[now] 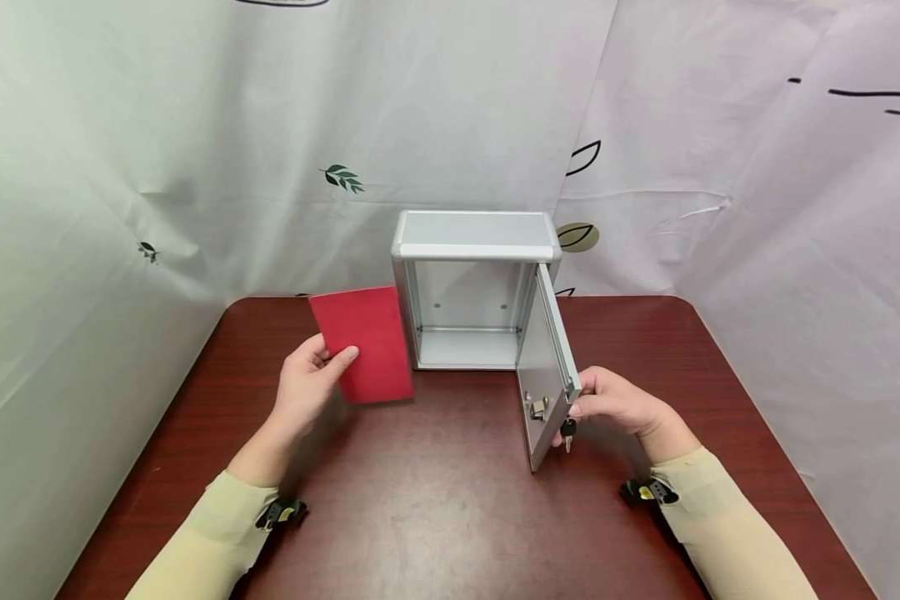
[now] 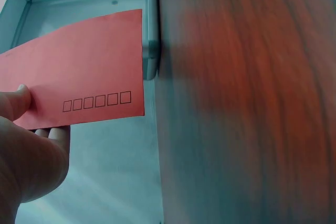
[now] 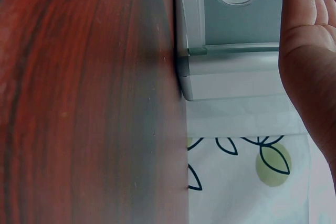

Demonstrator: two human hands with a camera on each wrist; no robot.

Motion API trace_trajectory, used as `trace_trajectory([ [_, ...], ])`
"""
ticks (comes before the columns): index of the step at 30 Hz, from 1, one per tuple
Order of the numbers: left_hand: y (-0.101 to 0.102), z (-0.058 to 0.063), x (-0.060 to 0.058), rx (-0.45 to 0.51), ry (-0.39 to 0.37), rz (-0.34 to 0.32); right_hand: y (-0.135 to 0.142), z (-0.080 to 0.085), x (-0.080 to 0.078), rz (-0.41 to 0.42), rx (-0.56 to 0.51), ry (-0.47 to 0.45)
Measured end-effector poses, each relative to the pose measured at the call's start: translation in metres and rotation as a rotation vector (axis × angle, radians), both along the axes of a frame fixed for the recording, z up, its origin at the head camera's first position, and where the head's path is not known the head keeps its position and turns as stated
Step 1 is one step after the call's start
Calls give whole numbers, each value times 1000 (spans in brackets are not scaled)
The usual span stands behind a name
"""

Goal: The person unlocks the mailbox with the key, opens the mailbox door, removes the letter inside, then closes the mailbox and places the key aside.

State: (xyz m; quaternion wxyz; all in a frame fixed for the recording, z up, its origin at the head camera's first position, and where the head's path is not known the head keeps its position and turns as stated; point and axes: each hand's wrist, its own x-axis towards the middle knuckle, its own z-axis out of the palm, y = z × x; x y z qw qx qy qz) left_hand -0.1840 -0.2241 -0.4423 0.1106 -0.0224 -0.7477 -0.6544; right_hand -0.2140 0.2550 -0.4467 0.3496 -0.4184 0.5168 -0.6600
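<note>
In the head view a red envelope (image 1: 371,350) is pinched by my left hand (image 1: 311,379), thumb on the front face and fingers behind. The left wrist view shows a row of small printed squares on the envelope (image 2: 94,61). It is held up just left of a silver metal box (image 1: 476,233), whose door (image 1: 551,358) is swung outward on the right. My right hand (image 1: 618,404) grips the door near its free edge, some fingers hidden behind it. Keys (image 1: 568,433) hang beside the thumb, close to the lock (image 1: 537,408) on the door's inner face.
The box stands at the back of a dark red-brown wooden table (image 1: 420,500). A white curtain (image 1: 480,108) with leaf prints hangs behind and on both sides. Black wrist straps (image 1: 281,514) sit over the pale sleeves.
</note>
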Motion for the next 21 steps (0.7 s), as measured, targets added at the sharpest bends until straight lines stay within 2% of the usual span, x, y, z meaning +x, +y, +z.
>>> trace_trajectory([
  [6, -11, -3, -1, -22, -4, 43, 0, -1, -2, 10, -12, 48],
  [15, -31, -7, -4, -28, -17, 94, 1, -2, -1, -2, 2, -2],
  [21, -46, -10, -8, 79, -52, 104, 1, -1, 0, -11, 13, -10],
])
